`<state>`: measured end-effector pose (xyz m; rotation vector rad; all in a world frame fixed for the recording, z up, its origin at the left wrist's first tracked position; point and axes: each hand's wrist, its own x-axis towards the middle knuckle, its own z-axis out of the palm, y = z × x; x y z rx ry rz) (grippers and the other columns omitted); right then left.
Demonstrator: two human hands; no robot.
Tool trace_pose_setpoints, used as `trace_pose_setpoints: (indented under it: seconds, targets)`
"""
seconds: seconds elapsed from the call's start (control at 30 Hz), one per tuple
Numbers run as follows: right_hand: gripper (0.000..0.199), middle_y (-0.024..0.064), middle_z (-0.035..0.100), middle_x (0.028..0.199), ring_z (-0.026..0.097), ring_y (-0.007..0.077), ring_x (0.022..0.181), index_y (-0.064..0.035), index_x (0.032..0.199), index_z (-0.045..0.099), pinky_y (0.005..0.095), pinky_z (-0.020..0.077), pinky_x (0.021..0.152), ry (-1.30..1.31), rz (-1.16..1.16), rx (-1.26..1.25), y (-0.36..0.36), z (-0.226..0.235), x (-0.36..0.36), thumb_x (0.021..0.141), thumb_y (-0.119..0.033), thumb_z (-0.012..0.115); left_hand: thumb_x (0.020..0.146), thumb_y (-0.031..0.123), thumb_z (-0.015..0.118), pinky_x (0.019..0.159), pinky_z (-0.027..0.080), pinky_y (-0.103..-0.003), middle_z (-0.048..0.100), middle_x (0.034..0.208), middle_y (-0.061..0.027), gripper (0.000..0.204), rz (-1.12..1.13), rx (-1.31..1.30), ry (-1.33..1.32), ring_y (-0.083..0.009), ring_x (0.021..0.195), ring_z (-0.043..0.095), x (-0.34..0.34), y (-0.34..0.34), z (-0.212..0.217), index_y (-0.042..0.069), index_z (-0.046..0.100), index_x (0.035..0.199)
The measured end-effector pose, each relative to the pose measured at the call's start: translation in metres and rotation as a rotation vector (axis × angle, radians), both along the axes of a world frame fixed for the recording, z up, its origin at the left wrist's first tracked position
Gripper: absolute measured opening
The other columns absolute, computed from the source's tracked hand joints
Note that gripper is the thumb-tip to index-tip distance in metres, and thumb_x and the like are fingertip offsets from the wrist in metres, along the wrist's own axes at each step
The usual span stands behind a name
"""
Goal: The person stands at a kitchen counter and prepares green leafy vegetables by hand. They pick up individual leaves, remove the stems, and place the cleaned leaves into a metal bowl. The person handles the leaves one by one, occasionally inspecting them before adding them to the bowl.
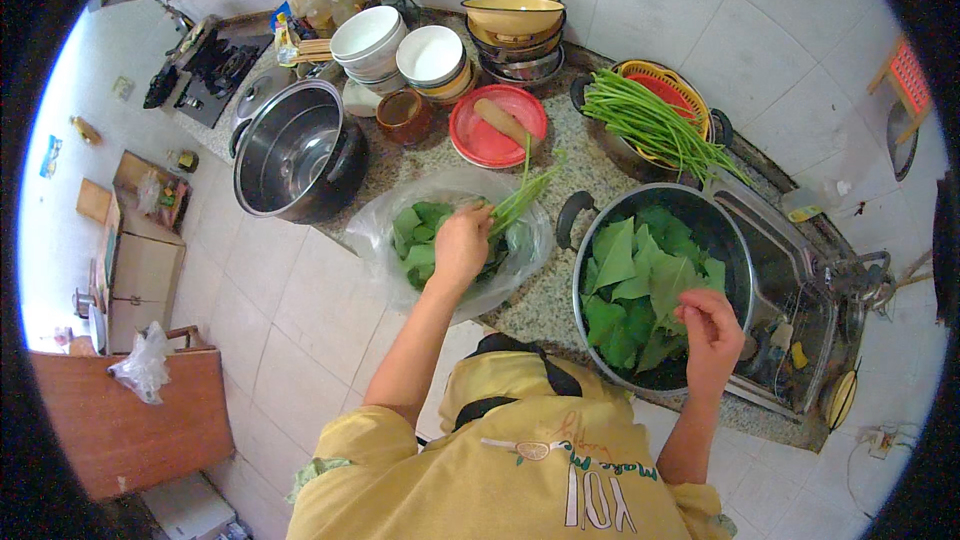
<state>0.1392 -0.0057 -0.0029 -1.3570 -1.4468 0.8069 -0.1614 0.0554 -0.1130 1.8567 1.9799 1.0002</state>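
My left hand [463,245] is closed on a small bunch of green stems [517,202], over a clear plastic bag [375,215] of dark green leaves [418,230]. The stems point up and to the right, past the fingers. On the right, my right hand [712,328] is closed in a pinch at the edge of a broad green leaf [668,285]. That leaf is over a large dark pot [740,240] holding many loose leaves [620,325]. Long trimmed stems [650,120] lie heaped across a yellow basket [712,120] behind the pot.
A steel pot [300,155] stands at the left of the granite counter. Behind the bag are a red basin [515,145] with a wooden-looking handle, a brown jar [404,116], white bowls [430,55] and stacked metal basins [515,35]. A sink [790,320] is at the right.
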Motion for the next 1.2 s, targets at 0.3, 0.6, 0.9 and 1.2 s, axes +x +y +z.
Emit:
trace_pose_setpoints:
  seconds: [0.3,0.6,0.9,1.2]
  targets:
    - [0.016,0.0086,0.058,0.087,0.058,0.0144,0.072,0.001,0.093,0.059,0.0246,0.0488,0.067,0.187,0.134,-0.189,0.003,-0.002,-0.024,0.078,0.002,0.053,0.069,-0.003,0.057,0.055,0.043,-0.029,0.055,0.066,-0.0107,0.023,-0.064,0.287,-0.21,-0.0234,0.062,0.055,0.008,-0.02,0.101,0.004,0.063,0.09]
    - [0.015,0.0074,0.059,0.077,0.054,0.0125,0.063,0.0029,0.092,0.058,0.0237,0.0446,0.057,0.606,0.046,-0.308,0.009,-0.003,-0.048,0.082,-0.005,0.051,0.063,0.008,0.055,0.048,0.04,-0.035,0.048,0.062,-0.0068,0.039,-0.632,0.333,-0.022,-0.0245,0.059,0.05,0.084,-0.042,0.111,0.008,0.058,0.103]
    - [0.014,0.0064,0.057,0.079,0.055,0.0134,0.065,0.0,0.089,0.055,0.0234,0.0464,0.058,0.904,-0.319,-0.047,0.01,0.014,0.013,0.083,-0.012,0.055,0.069,0.021,0.07,0.086,0.036,-0.032,0.056,0.099,-0.0059,0.07,-1.026,-0.519,-0.958,-0.0169,0.096,0.052,0.084,-0.03,0.116,0.005,0.035,0.128]
    - [0.015,0.0042,0.056,0.077,0.054,0.0125,0.068,-0.0039,0.087,0.054,0.0228,0.0452,0.062,0.952,-0.485,0.007,0.002,0.007,0.04,0.084,-0.019,0.054,0.076,0.029,0.063,0.098,0.029,-0.04,0.029,0.133,-0.0214,0.078,-1.216,-0.71,-1.291,-0.0306,0.121,0.033,0.105,-0.027,0.112,0.0,0.019,0.133]
